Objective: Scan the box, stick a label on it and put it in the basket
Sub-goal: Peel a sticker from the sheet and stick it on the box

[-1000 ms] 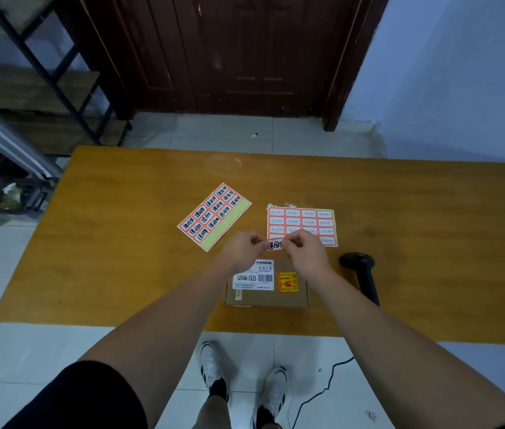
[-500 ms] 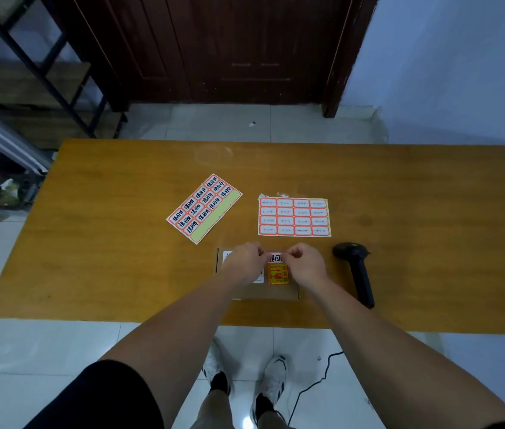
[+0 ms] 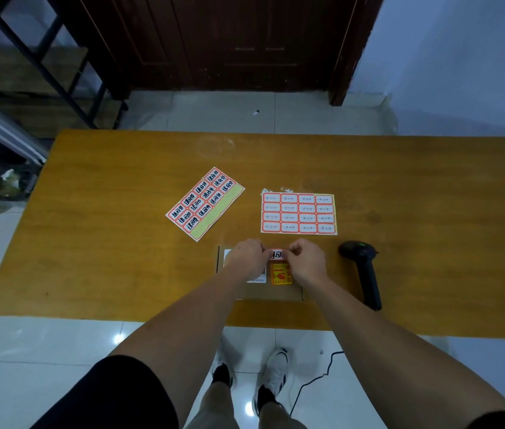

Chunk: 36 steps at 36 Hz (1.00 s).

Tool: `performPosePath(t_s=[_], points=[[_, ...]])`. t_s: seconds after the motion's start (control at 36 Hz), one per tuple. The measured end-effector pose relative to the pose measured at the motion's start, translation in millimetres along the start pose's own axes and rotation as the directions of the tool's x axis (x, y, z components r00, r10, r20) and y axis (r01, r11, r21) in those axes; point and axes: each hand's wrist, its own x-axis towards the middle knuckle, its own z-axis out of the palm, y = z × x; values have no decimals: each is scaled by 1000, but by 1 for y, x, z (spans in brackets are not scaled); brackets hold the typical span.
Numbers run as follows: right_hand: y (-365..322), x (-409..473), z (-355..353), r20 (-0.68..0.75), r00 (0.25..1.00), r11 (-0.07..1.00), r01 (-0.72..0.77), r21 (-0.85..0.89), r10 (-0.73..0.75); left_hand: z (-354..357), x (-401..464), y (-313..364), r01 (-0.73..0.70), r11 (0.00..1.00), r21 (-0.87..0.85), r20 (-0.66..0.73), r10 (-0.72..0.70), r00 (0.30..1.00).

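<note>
Near table (image 3: 121, 243) edge, hands press label (image 3: 276, 254) onto box (image 3: 271, 291).

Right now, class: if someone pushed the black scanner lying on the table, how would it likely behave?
The scanner looks rigid, so it probably slides rather than bends. Lying flat on the table, it seems unlikely to tip. The cable hanging below the edge, likely its own, might drag.

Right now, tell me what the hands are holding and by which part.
Both hands hold one small label over the box: left hand pinches its left end, right hand its right end.
</note>
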Motion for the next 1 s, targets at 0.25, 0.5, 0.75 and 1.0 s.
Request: performPosePath(t_s=[0.25, 0.5, 0.75, 1.0], points=[[5, 2, 5, -28, 1000, 1000, -3, -21, 2, 1, 2, 4, 14, 1000, 10, -7, -14, 1000], [6, 4, 6, -29, 999, 998, 15, -67, -17, -1, 5, 4, 11, 1000, 17, -4, -11, 1000], [5, 5, 5, -31, 999, 996, 28, -89, -31, 1, 6, 6, 42, 999, 16, -19, -42, 999], [5, 7, 7, -46, 998, 993, 29, -113, -34, 0, 5, 8, 40, 997, 61, -2, -40, 999]])
